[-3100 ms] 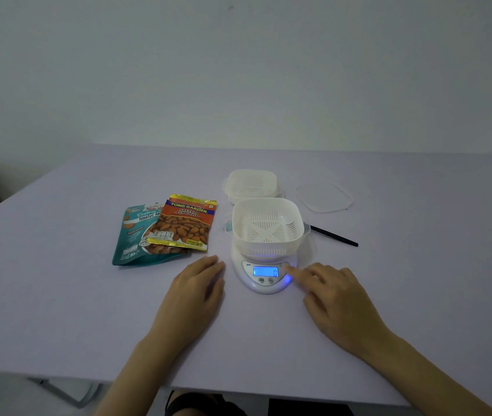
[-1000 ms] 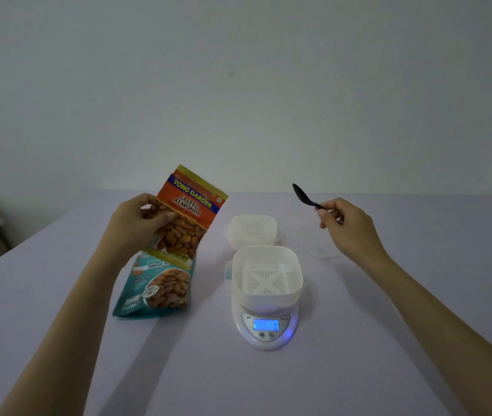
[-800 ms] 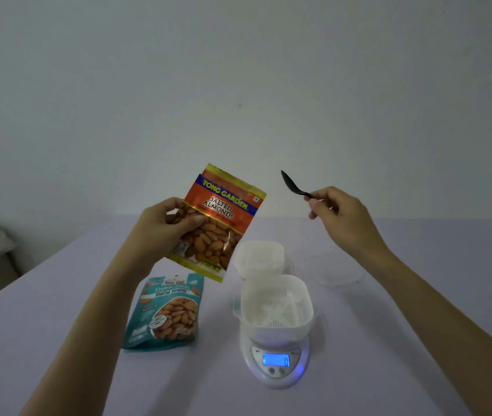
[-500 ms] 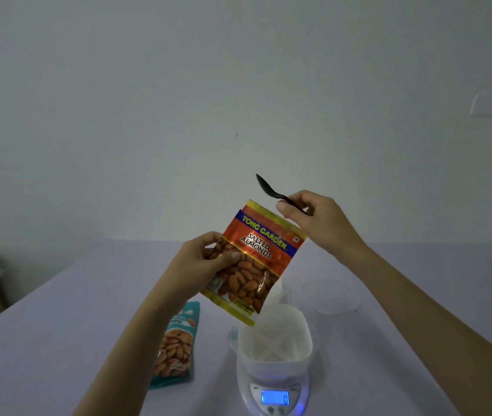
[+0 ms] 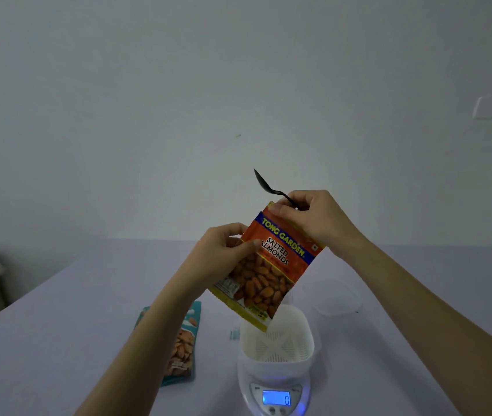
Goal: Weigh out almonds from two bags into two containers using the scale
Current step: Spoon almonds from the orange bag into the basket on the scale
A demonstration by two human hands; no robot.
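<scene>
White slotted container [image 5: 277,340]: seated on the scale [image 5: 274,396], slotted floor plainly visible; lit display reads 0.
Orange almond bag [image 5: 268,274]: "Tong Garden Salted Almonds", yellow-edged, tilted in the air above the container, lower corner over its rim.
Left hand [image 5: 223,250]: grips the bag's left side.
Right hand [image 5: 314,220]: pinches the bag's top edge, with the black spoon [image 5: 264,183] held in the same fingers, bowl up.
Teal almond bag [image 5: 183,346]: flat on the worktop [image 5: 58,340], left of the scale.
Clear lid [image 5: 333,298]: on the worktop, behind and to the right.
</scene>
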